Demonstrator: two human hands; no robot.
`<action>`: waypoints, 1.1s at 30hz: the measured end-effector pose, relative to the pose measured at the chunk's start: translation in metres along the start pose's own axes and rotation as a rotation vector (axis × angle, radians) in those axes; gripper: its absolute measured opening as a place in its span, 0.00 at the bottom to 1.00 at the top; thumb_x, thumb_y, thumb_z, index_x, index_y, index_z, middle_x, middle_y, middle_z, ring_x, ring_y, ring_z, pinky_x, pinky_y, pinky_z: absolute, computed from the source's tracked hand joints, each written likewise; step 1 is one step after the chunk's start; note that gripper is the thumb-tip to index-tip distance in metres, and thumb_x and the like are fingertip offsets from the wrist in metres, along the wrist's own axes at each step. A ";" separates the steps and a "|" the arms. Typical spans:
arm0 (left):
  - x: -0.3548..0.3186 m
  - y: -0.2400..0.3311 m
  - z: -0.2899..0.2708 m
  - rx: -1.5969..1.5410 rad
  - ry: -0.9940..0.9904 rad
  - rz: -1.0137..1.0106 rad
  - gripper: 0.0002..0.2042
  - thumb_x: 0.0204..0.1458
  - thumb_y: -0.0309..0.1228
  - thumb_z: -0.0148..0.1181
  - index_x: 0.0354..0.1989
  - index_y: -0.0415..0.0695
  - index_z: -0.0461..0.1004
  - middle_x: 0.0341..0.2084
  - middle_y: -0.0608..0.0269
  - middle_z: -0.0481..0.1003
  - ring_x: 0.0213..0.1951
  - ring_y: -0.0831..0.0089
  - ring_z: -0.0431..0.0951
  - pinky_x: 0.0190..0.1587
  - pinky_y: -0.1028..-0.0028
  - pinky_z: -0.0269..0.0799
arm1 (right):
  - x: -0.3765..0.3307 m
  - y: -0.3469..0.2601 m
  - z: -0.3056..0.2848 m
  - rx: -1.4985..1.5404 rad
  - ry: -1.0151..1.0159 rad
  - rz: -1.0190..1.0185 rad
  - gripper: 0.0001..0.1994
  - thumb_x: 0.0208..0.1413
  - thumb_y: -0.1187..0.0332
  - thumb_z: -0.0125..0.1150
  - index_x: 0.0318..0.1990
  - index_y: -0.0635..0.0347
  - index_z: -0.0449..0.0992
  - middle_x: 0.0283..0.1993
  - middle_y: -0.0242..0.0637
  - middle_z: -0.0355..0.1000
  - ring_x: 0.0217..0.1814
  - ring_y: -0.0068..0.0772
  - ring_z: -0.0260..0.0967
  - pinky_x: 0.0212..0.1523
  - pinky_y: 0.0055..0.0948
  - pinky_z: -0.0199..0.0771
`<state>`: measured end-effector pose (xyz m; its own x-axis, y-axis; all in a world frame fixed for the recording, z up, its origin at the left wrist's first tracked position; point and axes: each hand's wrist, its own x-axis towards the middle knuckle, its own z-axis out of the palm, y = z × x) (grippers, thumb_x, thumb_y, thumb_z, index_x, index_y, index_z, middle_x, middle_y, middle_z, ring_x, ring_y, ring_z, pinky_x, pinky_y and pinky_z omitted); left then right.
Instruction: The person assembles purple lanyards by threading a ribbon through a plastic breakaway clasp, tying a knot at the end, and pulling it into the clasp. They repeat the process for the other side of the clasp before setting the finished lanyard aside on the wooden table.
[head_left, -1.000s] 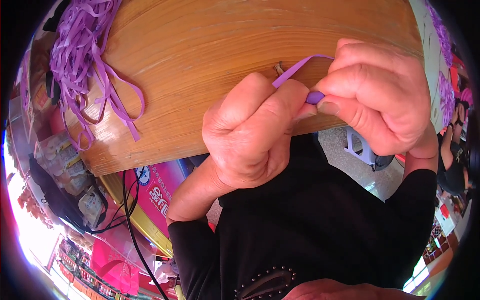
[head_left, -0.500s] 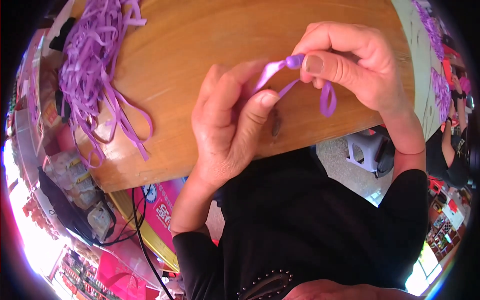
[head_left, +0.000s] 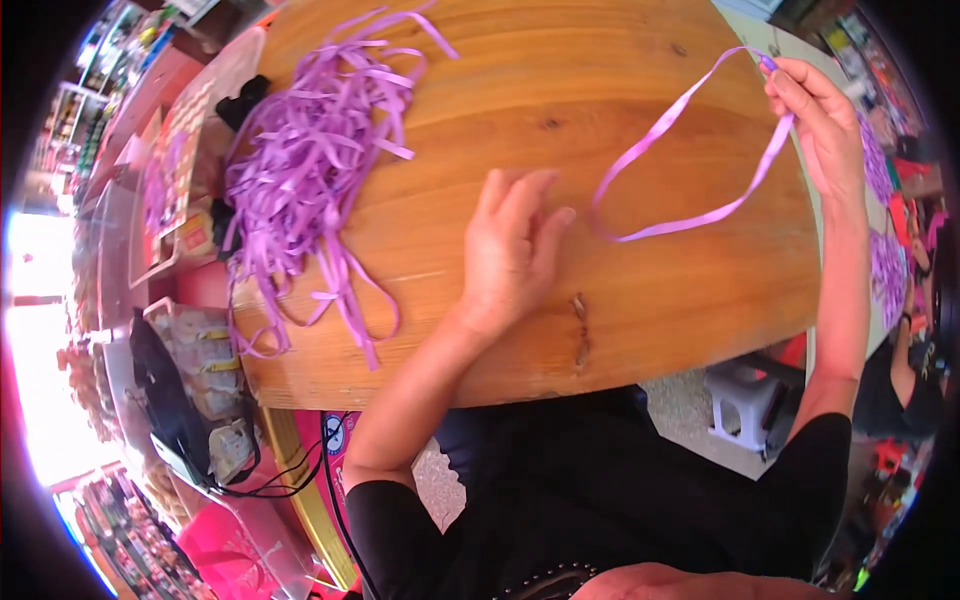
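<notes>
My right hand (head_left: 822, 118) is at the far right of the table, its fingers pinched on a purple ribbon lanyard (head_left: 690, 217). A small darker purple end piece (head_left: 768, 62) shows at the fingertips. From there the ribbon hangs in a wide loop toward the middle of the table. My left hand (head_left: 510, 245) holds nothing, with its fingers apart and slightly curled, left of the loop and not touching it. On the left side of the table lies a tangled heap of purple ribbons (head_left: 315, 165), with several loose ends trailing toward the near edge.
The wooden table (head_left: 480, 110) carries the heap. Black clips or bands (head_left: 243, 103) sit at its left edge. Right of the table, purple bundles (head_left: 886, 275) lie on a pale surface near another person (head_left: 890, 385). A plastic stool (head_left: 742, 405) and black cables (head_left: 290, 480) are below.
My right hand has moved right and away with the lanyard, which has opened from a bunched state into a long loop. My left hand has let go of the ribbon.
</notes>
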<state>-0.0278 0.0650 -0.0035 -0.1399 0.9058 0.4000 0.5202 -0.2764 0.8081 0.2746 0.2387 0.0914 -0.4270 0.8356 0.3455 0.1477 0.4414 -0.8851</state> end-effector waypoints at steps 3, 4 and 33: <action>0.001 -0.007 0.002 -0.003 0.018 0.035 0.13 0.49 0.20 0.64 0.45 0.37 0.75 0.30 0.59 0.69 0.27 0.72 0.67 0.30 0.76 0.67 | 0.049 0.037 -0.008 -0.212 0.101 0.001 0.16 0.61 0.68 0.59 0.52 0.69 0.75 0.45 0.38 0.77 0.47 0.27 0.73 0.46 0.23 0.71; 0.000 -0.009 0.001 0.014 0.036 0.055 0.12 0.49 0.20 0.64 0.43 0.36 0.75 0.30 0.58 0.70 0.28 0.70 0.71 0.31 0.75 0.69 | 0.062 0.048 -0.002 -0.255 0.136 0.037 0.17 0.61 0.67 0.60 0.53 0.69 0.75 0.47 0.39 0.77 0.49 0.30 0.74 0.49 0.25 0.72; -0.012 -0.024 0.008 0.220 -0.027 0.519 0.09 0.39 0.31 0.56 0.30 0.41 0.73 0.27 0.59 0.68 0.29 0.64 0.73 0.32 0.66 0.71 | 0.257 0.046 0.431 -1.014 -0.251 -0.581 0.07 0.51 0.65 0.63 0.36 0.51 0.83 0.44 0.32 0.77 0.48 0.40 0.73 0.48 0.44 0.70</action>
<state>-0.0320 0.0630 -0.0310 0.2016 0.6774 0.7075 0.6790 -0.6172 0.3975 -0.2132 0.3327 0.0050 -0.8085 0.3886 0.4420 0.4638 0.8830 0.0721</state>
